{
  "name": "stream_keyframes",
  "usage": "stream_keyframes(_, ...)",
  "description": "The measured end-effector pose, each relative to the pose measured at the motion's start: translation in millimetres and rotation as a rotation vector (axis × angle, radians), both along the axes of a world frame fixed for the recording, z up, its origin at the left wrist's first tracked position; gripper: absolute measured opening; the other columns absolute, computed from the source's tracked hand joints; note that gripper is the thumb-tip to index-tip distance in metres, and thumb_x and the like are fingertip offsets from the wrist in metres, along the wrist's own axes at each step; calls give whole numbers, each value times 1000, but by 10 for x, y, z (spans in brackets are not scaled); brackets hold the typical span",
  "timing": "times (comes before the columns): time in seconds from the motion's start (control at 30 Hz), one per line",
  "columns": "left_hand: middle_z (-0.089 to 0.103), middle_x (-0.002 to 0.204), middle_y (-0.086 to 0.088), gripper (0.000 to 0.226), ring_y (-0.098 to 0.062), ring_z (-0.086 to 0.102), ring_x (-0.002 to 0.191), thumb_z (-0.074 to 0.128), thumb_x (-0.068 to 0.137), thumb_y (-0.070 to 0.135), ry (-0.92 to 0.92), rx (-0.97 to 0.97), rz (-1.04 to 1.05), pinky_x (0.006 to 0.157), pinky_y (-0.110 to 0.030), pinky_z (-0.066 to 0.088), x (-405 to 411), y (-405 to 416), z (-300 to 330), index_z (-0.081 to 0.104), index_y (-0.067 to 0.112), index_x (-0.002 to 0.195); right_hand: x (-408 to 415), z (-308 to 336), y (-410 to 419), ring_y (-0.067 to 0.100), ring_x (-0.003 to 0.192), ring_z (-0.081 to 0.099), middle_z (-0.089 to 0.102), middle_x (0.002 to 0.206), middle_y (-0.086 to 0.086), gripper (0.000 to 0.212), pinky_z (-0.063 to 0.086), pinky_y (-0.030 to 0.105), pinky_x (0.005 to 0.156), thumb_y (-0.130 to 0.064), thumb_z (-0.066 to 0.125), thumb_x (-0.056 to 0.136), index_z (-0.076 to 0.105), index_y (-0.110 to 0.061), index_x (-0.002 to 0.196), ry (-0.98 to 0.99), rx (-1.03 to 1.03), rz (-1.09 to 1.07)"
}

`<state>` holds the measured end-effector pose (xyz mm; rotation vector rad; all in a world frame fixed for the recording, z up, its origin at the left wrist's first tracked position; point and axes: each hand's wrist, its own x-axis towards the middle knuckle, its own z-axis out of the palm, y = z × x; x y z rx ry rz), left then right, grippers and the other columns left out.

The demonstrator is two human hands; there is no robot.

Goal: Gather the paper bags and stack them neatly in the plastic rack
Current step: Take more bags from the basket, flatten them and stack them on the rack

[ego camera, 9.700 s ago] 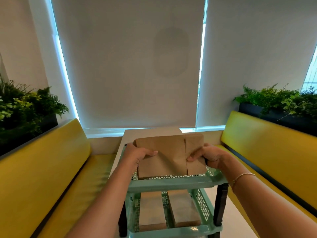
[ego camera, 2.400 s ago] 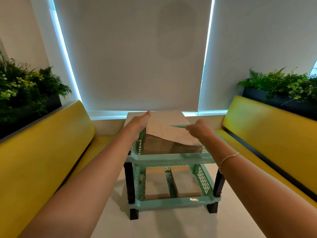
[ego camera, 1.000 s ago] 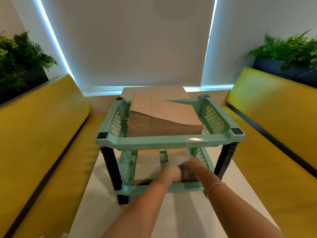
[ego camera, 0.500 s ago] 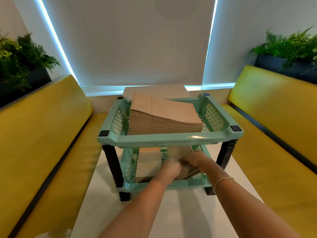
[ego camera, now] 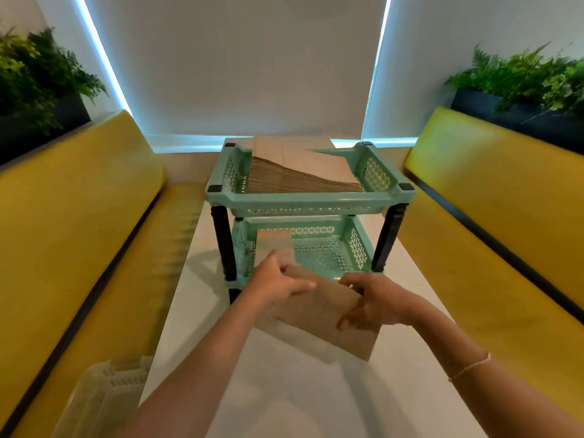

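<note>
A mint-green plastic rack point(ego camera: 311, 203) with two shelves and black legs stands on the white counter point(ego camera: 284, 390), between two yellow benches point(ego camera: 79, 216).

On the upper shelf lies a thick stack of paper bags point(ego camera: 300, 178). The stack is higher on its left side and slopes down toward the right, and its top reaches above the rim of the shelf.

On the lower shelf one smaller pile of bags point(ego camera: 274, 240) lies on the left side. The right side of this shelf shows its bare green lattice floor.

Both hands hold a bundle of paper bags point(ego camera: 319, 314) just in front of the rack, low over the counter. The bundle is tilted, with its far edge near the front rim of the lower shelf and its near corner pointing down to the right. The left hand point(ego camera: 278, 279) grips the far left part of the bundle, with the fingers curled over its top. The right hand point(ego camera: 373, 301) grips the right edge, with the thumb on top and the fingers curled around the side. A thin bracelet point(ego camera: 471, 366) is on the right wrist.

At the lower left, on the bench beside the counter, a pale plastic basket point(ego camera: 101, 396) is partly visible and blurred. Green plants point(ego camera: 521, 74) stand in dark boxes behind both benches, and grey window blinds point(ego camera: 237, 64) cover the wall behind the rack.
</note>
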<state>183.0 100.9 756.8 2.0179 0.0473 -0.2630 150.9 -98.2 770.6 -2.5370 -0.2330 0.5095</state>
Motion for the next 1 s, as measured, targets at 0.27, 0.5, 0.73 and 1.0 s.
stream_keyframes(0.27,61,88,0,37,-7,56,75,74,71,-8,116,-419,141,63,-12,49,-807,101,-962,62,16,96,-614,-776,37,13,102,51,56,119,0,72,42,22,90,-24,80,65,48,-25,129,-233,-59,-161)
stream_keyframes(0.5,60,123,-12,62,-23,59,110,76,76,10,109,-341,155,99,-34,47,-934,-32,-1154,48,3,130,-929,-1079,111,18,104,49,45,114,-3,82,43,25,83,-6,78,68,36,-24,136,-243,464,-614)
stream_keyframes(0.73,63,97,7,44,-10,60,93,79,69,1,-80,-430,124,78,-14,49,-955,-44,-1000,53,24,96,-931,-912,135,11,103,45,43,117,-9,75,40,19,82,1,75,68,38,-23,130,-391,568,-534)
stream_keyframes(1.0,66,98,2,54,-15,64,92,81,61,-7,-7,-339,133,76,-18,51,-1050,-2,-1354,53,23,96,-1015,-1261,129,12,90,59,57,93,-18,53,45,12,70,-1,75,68,46,-24,106,-266,562,-547)
